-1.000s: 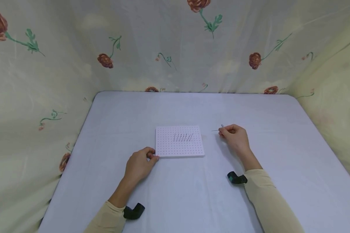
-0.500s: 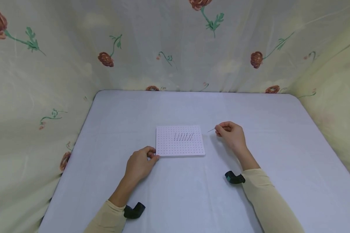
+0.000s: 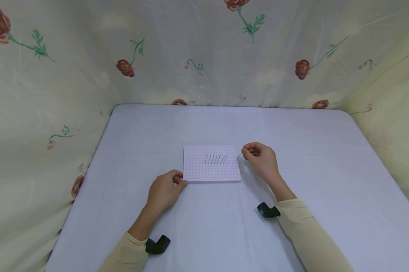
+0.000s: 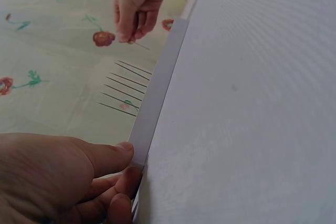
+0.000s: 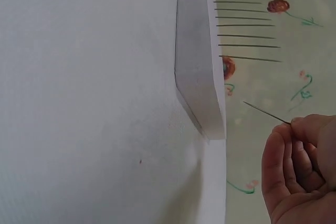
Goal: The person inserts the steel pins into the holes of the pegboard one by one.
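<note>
A white board (image 3: 195, 174) with a grid of small holes lies flat on the table. Several thin metal pins (image 5: 247, 36) stand in a row in its upper right part. My left hand (image 3: 164, 190) holds the board's near left corner, thumb at the front edge and fingers along the side. Beyond the board's right edge, my right hand (image 3: 261, 161) pinches one more thin metal pin (image 5: 266, 113) between thumb and fingertips. Its free end points down and left, close to the board's right edge in the head view. The other fingers of this hand are curled beneath.
A white cloth covers the table (image 3: 211, 219). Behind it and at both sides hangs a pale curtain (image 3: 197, 49) with printed flowers. Black camera mounts (image 3: 158, 244) sit at both wrists, over cream sleeves.
My right hand has moved left toward the board, and its pin has swung from nearly level to slanting downward. The left hand keeps its place at the board's corner.
</note>
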`<action>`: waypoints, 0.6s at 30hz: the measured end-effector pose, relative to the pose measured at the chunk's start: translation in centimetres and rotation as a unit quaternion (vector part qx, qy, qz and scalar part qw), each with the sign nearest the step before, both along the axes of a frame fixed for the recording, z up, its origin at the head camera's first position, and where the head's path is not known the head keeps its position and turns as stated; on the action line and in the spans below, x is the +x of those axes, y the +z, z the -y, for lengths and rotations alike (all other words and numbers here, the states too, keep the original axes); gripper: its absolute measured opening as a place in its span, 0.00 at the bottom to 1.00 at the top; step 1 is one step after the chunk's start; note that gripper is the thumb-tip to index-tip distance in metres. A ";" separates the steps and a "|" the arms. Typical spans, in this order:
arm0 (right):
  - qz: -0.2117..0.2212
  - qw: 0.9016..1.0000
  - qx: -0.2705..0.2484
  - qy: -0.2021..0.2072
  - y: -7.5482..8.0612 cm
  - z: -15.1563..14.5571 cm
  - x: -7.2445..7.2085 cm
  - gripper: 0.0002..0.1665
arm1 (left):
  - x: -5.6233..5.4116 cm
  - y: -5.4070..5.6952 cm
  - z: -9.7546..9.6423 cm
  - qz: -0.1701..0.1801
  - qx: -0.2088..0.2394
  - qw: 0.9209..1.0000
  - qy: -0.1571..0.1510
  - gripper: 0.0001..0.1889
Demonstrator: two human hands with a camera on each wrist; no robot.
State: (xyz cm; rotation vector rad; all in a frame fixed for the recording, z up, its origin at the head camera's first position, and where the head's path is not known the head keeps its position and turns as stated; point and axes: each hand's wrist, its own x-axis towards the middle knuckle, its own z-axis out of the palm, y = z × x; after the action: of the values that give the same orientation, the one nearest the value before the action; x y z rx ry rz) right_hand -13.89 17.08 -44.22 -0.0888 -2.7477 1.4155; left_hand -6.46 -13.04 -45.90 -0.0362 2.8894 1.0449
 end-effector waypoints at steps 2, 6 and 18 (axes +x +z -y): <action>-0.007 1.000 0.008 0.001 0.0 0.4 0.1 0.12 | 0.0 0.0 0.0 0.000 0.001 1.000 0.000 0.16; -0.021 0.999 0.024 0.004 -0.1 1.1 0.2 0.11 | 0.0 0.0 0.0 0.001 0.002 1.000 0.001 0.15; -0.025 0.999 0.038 0.029 -0.4 2.7 0.7 0.08 | -0.1 -0.1 0.1 0.000 0.000 1.000 -0.002 0.14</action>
State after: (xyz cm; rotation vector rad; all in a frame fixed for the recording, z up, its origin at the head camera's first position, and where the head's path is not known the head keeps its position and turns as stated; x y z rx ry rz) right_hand -13.22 14.36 -44.64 0.0297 -2.7801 1.3053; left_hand -6.55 -13.10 -45.96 -0.0319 2.8880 1.0438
